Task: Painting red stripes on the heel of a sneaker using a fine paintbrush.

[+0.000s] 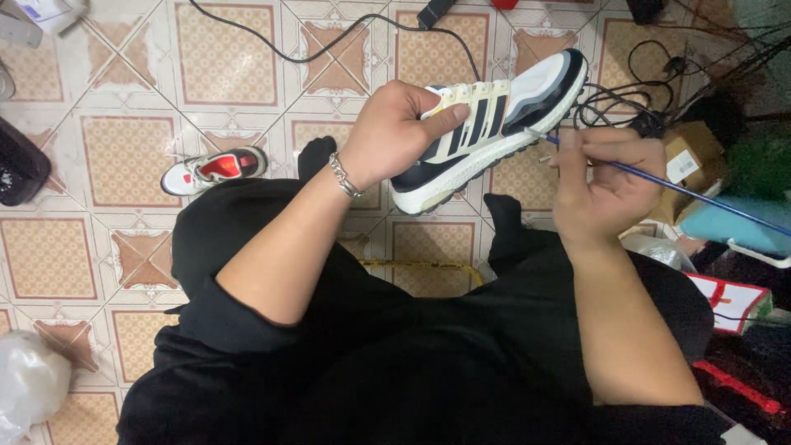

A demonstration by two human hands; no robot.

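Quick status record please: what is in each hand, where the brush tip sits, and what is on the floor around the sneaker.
left hand: grips the sneaker at its laced upper, sole turned toward the person
right hand: holds a thin blue-handled brush
brush tip: at the sneaker's side near the toe, by the sole edge
second shoe: white and red, lying on the tiled floor, apart from both hands
cables: black, trailing across the floor behind the sneaker
wrist: metal bracelet on the left
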